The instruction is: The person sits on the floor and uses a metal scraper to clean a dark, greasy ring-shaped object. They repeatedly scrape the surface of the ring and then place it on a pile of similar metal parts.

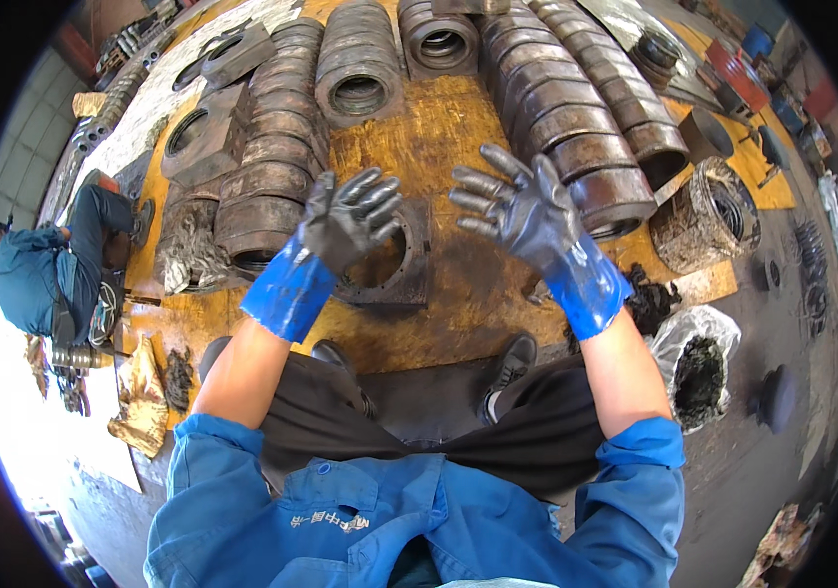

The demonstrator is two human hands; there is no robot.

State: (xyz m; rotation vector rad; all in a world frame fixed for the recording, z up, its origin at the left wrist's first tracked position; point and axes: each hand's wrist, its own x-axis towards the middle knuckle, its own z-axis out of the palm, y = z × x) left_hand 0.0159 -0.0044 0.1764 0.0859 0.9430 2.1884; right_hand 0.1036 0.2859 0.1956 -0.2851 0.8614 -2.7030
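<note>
Both my hands are raised in blue gloves with dark, greasy palms. My left hand (345,220) has its fingers spread and holds nothing. It hangs over the left part of a square metal block with a round bore (407,279), hiding some of it. My right hand (522,204) is also spread and bare of any object, just left of the near end of a row of brown metal rings (613,196). Close to my left hand stands another row of stacked metal rings (260,211).
More ring rows (358,59) lie farther back on the oily yellow board (439,127). To the right are a grimy metal cylinder (703,216) and a plastic bag with dark contents (701,367). A co-worker in blue (47,274) crouches at left, near a crumpled golden sheet (141,397).
</note>
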